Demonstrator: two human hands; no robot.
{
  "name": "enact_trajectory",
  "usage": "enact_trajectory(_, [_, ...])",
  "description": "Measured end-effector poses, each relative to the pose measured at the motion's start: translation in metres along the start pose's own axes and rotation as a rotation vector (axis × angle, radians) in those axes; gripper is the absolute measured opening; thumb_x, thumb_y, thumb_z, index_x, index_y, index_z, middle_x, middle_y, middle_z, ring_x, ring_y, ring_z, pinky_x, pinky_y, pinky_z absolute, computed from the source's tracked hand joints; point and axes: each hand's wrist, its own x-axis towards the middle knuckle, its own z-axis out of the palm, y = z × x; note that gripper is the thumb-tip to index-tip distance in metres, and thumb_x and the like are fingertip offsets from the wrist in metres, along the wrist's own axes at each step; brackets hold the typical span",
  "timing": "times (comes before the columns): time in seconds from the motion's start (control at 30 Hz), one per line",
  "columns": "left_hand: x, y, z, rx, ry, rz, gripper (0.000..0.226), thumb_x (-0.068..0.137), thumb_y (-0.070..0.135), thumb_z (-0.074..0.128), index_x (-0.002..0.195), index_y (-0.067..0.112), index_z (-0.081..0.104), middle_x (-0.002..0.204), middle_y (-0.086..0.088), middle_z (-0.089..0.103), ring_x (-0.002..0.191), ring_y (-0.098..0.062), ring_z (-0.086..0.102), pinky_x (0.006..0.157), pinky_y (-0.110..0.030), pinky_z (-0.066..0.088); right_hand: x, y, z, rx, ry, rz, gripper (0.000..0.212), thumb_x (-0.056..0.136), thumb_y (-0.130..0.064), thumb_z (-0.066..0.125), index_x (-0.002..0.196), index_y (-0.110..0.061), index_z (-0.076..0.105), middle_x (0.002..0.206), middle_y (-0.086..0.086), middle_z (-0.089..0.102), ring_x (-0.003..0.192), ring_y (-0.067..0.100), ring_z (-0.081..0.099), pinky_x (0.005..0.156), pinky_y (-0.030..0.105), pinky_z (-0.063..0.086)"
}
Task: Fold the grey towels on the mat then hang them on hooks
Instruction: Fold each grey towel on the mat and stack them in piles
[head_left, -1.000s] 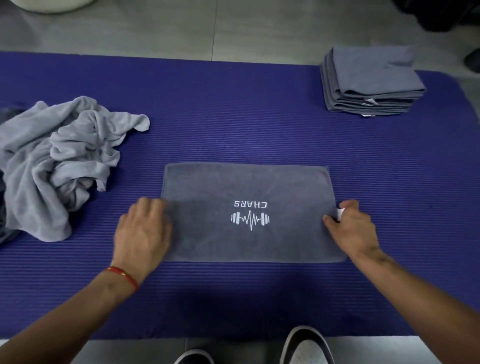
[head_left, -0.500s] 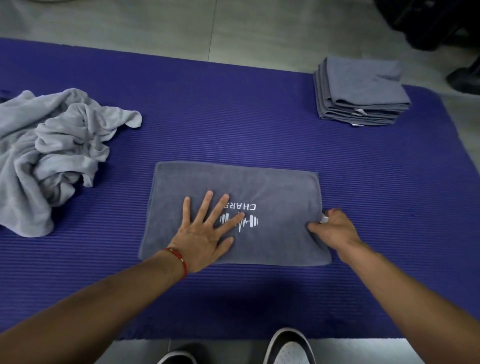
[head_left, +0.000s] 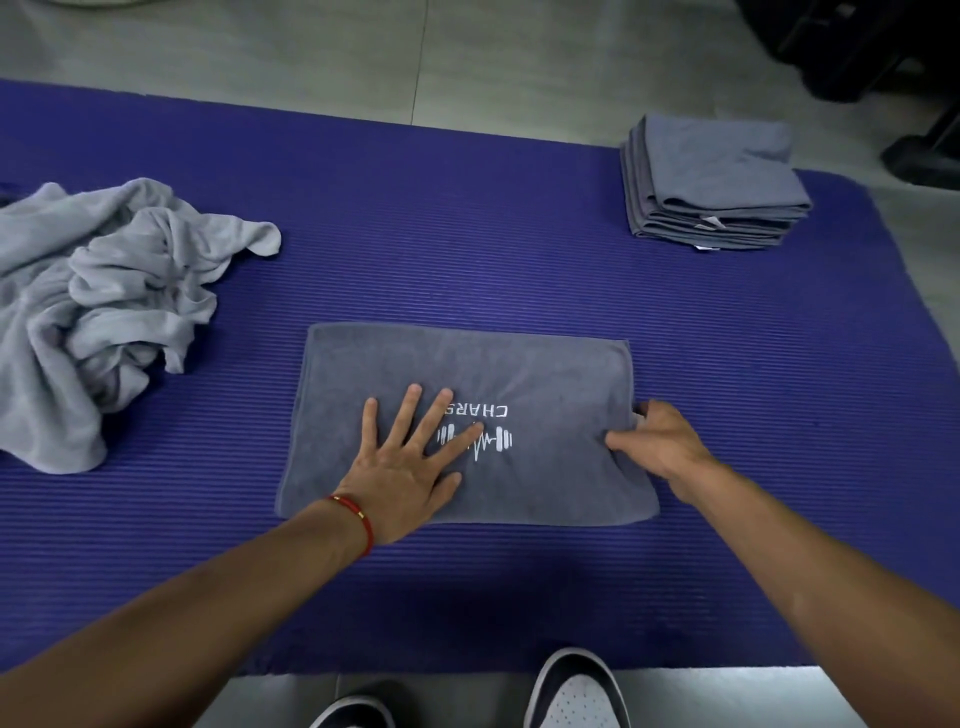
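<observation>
mat (head_left: 519, 270) x1 | flat towel (head_left: 545, 374) x1 | folded stack (head_left: 711, 192) x1 | crumpled pile (head_left: 104, 291) x1 | shoes (head_left: 576, 691) x2

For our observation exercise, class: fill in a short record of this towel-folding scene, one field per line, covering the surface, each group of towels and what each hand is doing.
Surface: purple mat on a grey floor
Towel in work: dark grey towel, flat, white logo facing up
Left hand: flat, fingers spread, pressing on the towel, partly over the logo
Right hand: gripping the towel's right edge
Unfolded towels: crumpled pile at the mat's left
Folded towels: neat stack at the far right corner
</observation>
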Motion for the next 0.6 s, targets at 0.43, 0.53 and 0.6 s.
enact_trajectory(0.43, [-0.005,0.01,-0.054,-0.758,0.174,-0.127,0.047,0.097,0.041,0.056,0.144,0.041,0.049,0.151,0.006,0.048,0.138,-0.019,0.046,0.114,-0.048,0.039,-0.043,-0.055,-0.022,0.275,-0.281,-0.315,0.017,0.101,-0.014,0.061,0.114,-0.003,0.06,0.108,0.022,0.072,0.082,0.029,0.071,0.06,0.033,0.06])
enact_trajectory(0.53, [-0.007,0.02,-0.096,-1.72,0.161,-0.356,0.035,0.095,0.048,0.059,0.119,0.026,0.07,0.114,-0.004,0.073,0.101,-0.023,0.07,0.092,-0.052,0.057,-0.077,-0.105,0.022,0.176,-0.267,-0.506,0.019,0.095,-0.018,0.071,0.111,-0.013,0.063,0.096,0.012,0.075,0.077,0.03,0.075,0.062,0.041,0.062])
enact_trajectory(0.6, [-0.01,0.01,-0.108,-1.928,0.173,-0.431,0.043,0.088,0.053,0.066,0.109,0.015,0.071,0.099,-0.016,0.072,0.083,-0.033,0.066,0.079,-0.049,0.056,-0.093,-0.127,0.053,0.087,-0.289,-0.626,0.019,0.095,-0.022,0.071,0.112,-0.02,0.063,0.094,0.003,0.075,0.074,0.022,0.076,0.069,0.045,0.063])
